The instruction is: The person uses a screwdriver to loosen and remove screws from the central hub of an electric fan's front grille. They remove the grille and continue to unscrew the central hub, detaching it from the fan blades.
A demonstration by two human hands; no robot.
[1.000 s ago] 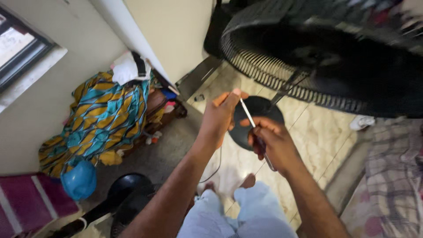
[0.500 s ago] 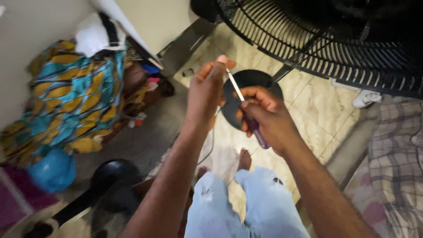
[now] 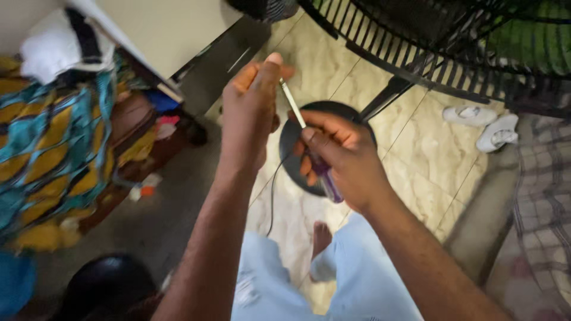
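— Screwdriver (image 3: pixel 309 139): why is it held raised like that?

— The right hand (image 3: pixel 339 157) has its fingers wrapped tight round the purple handle, while the left hand (image 3: pixel 250 110) pinches the metal tip, likely steadying it, above the fan's round black base (image 3: pixel 291 148).

— Any packages or labels?

— None readable; only white slippers (image 3: pixel 485 122) on the tiled floor.

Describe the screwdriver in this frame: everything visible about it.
The screwdriver is small, with a thin, bright metal shaft and a translucent purple handle that looks like plastic. It is held up over the floor, tilted, with its tip pointing up and to the left and the handle end down to the right. The right hand wraps its fingers around the handle, hiding most of it; only the butt end shows below. The left hand pinches at the tip of the shaft, which is hidden behind its fingertips.
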